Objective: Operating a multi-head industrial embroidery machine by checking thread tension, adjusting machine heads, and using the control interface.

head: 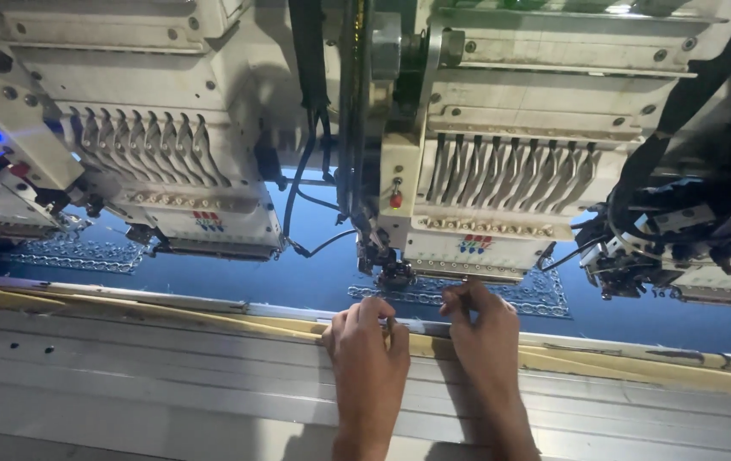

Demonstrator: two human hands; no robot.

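The fingers of the left hand (369, 348) curl over the front rail of the frame (169, 300), knuckles bent and tips pressed down on its edge, closed on nothing that can be lifted; the hand seems to steady itself there. Just beside it, the right hand (485, 329) reaches a little farther in, thumb and forefinger drawn together at the near edge of the blue fabric (314, 277), as if pinching something very fine such as a thread; what lies between the fingertips is too small to make out.

The fabric is stretched flat behind the rail, which keeps it taut under the machine. A pale stitched lattice pattern (544, 294) lies on it directly beyond the right fingertips, under the right embroidery head (502, 196), whose needle row hangs close over the cloth. A second stitched patch (66, 253) sits toward the left edge of the fabric beneath the left embroidery head (160, 162).

In front of the rail runs the grey metal table (126, 376), ribbed lengthwise. Black cables (310, 137) drop between the heads. Both forearms are cut off at the lower edge, the heads' tops are out of view, and the far-right mechanism is dim and tangled.
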